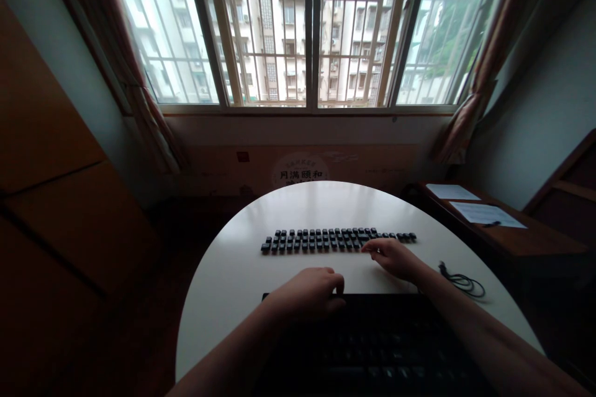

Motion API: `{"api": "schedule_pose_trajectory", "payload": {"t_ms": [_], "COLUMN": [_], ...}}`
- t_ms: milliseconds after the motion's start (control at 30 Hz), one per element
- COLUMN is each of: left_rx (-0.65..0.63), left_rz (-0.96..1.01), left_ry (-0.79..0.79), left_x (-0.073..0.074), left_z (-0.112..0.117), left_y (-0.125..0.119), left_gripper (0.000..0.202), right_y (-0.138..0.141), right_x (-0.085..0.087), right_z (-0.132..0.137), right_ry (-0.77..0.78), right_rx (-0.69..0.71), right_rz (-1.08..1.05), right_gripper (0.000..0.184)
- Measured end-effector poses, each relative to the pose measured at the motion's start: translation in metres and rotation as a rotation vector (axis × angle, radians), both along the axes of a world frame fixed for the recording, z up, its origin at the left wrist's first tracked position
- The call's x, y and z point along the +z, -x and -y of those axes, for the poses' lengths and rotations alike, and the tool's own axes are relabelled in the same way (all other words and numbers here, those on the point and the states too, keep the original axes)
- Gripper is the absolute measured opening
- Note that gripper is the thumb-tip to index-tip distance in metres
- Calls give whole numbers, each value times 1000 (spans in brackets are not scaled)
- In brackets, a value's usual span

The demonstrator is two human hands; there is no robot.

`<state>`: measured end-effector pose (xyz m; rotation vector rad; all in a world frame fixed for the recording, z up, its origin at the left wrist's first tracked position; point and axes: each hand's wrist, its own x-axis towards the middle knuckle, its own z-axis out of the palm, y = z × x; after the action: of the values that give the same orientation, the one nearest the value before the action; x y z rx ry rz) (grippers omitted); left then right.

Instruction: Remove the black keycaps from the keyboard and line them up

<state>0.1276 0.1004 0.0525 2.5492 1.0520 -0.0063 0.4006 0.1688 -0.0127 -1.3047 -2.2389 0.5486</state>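
On the desk [218,322], beyond the keyboard [377,341], keycaps [326,245] lie in rows. Right hand [391,255] at their near right side, fingertips close, hold unclear; left hand [305,291] curled, grip unclear. Caps likely light, stiff; pinch opposite sides.

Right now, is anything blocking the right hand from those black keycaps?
No, nothing visible: the right hand is at the near row of black keycaps. The cable lies off to the right, out of the way.
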Motion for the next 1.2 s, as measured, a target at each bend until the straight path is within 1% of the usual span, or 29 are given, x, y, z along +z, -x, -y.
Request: {"api": "schedule_pose_trajectory", "payload": {"t_ms": [267, 433, 700, 1200], "left_rx": [-10, -14, -26, -18], "left_rz": [-11, -2, -8, 15], "left_ry": [-10, -12, -44, -18], "left_x": [-2, -6, -7, -9], "left_z": [-1, -2, -2, -2], "left_y": [1, 1, 1, 3], "left_gripper": [20, 19, 19, 20], "right_y": [-1, -1, 0, 0], "right_x": [-4, -3, -1, -5], "right_z": [-1, -1, 0, -1], "right_ry": [-3, -1, 27, 67], "right_rx": [13, 11, 10, 1], "right_rz": [-1, 0, 8, 7], "right_gripper": [29, 29, 30, 28]}}
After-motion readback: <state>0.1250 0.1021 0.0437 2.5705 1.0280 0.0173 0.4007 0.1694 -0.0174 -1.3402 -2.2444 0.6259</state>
